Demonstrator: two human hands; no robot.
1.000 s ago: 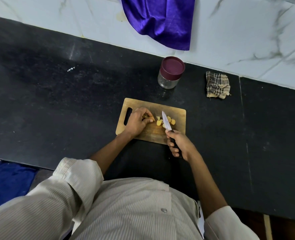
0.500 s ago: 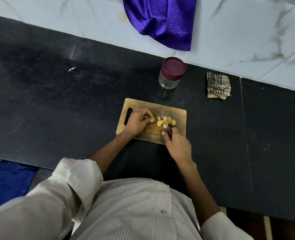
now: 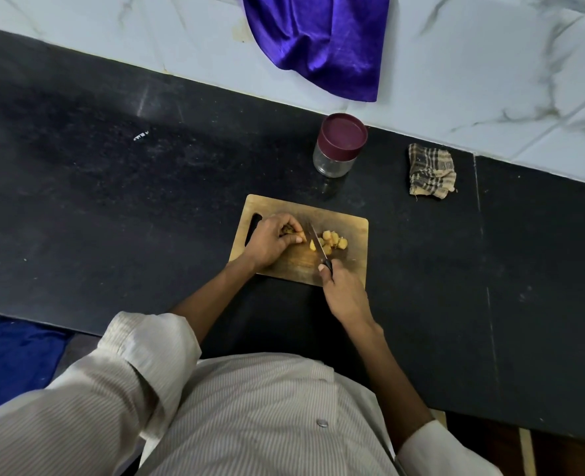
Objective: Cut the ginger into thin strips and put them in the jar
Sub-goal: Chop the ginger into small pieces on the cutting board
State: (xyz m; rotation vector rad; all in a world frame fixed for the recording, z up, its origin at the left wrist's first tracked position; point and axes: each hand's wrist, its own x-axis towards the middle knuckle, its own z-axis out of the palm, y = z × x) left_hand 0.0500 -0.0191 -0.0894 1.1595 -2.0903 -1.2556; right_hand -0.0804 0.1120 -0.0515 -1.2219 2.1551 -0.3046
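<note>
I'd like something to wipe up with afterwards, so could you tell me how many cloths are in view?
3: a purple cloth hanging on the tiled wall, a checked cloth right of the jar, and a blue cloth at bottom left, partly cut off.

Both hands (image 3: 272, 242) (image 3: 344, 293) curled (gripping).

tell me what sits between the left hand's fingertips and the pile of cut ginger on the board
In the head view, the knife blade stands there, edge down on the cutting board, held by the right hand. The left hand grips uncut ginger; the cut ginger lies beyond.

Purple cloth (image 3: 318, 42) on wall, checked rag (image 3: 431, 173) on counter (image 3: 112, 201).
</note>
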